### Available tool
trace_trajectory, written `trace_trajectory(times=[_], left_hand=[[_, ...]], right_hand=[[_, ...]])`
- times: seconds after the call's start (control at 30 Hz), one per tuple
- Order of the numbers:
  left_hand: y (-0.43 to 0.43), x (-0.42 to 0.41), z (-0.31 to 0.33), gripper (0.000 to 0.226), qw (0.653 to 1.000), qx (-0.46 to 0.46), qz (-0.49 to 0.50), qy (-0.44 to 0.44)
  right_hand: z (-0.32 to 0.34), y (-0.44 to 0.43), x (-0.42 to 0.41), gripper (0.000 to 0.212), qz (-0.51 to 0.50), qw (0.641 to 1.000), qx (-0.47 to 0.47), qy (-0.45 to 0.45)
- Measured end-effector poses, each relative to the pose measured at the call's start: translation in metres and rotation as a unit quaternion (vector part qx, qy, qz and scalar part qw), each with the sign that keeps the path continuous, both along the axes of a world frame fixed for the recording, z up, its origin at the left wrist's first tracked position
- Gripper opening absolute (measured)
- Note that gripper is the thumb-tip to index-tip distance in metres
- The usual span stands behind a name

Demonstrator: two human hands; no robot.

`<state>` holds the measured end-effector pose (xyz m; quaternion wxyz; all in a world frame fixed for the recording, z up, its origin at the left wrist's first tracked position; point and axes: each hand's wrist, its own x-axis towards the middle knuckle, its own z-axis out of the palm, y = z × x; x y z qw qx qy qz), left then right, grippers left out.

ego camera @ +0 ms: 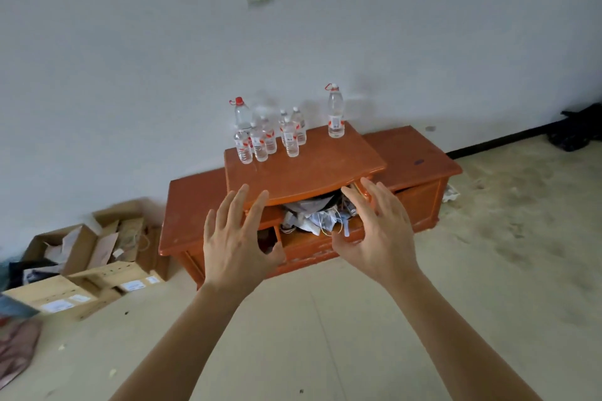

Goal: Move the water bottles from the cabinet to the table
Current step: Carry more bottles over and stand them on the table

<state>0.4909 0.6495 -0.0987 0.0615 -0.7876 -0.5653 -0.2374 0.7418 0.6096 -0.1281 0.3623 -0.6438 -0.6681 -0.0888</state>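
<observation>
Several clear water bottles (pixel 260 142) with red-and-white labels stand in a cluster at the back left of the raised top of an orange wooden cabinet (pixel 303 169). One taller bottle with a red handle (pixel 336 112) stands alone at the back right. My left hand (pixel 236 238) and my right hand (pixel 378 231) are stretched out in front of the cabinet, fingers spread, holding nothing. Both are well short of the bottles. Between them the cabinet's middle compartment (pixel 316 218) is open, stuffed with crumpled paper and wires.
Open cardboard boxes (pixel 97 257) with paper lie on the floor left of the cabinet. A dark bundle (pixel 580 130) sits by the wall at the far right. The tiled floor (pixel 325 335) stretches in front of the cabinet. No table is in view.
</observation>
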Motion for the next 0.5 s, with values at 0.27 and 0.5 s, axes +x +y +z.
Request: trace_trajectory(times=[0.27,0.5], left_hand=[[0.177,0.015,-0.037,0.098,0.998,-0.017,0.054,-0.034],[0.350,0.023,-0.055,0.095,0.995,-0.052,0.051,-0.060]], right_hand=[[-0.029,0.189,0.019,0.076,0.048,0.997,-0.053,-0.019],[-0.027,0.360,0.035,0.082,0.019,0.991,-0.120,-0.060]])
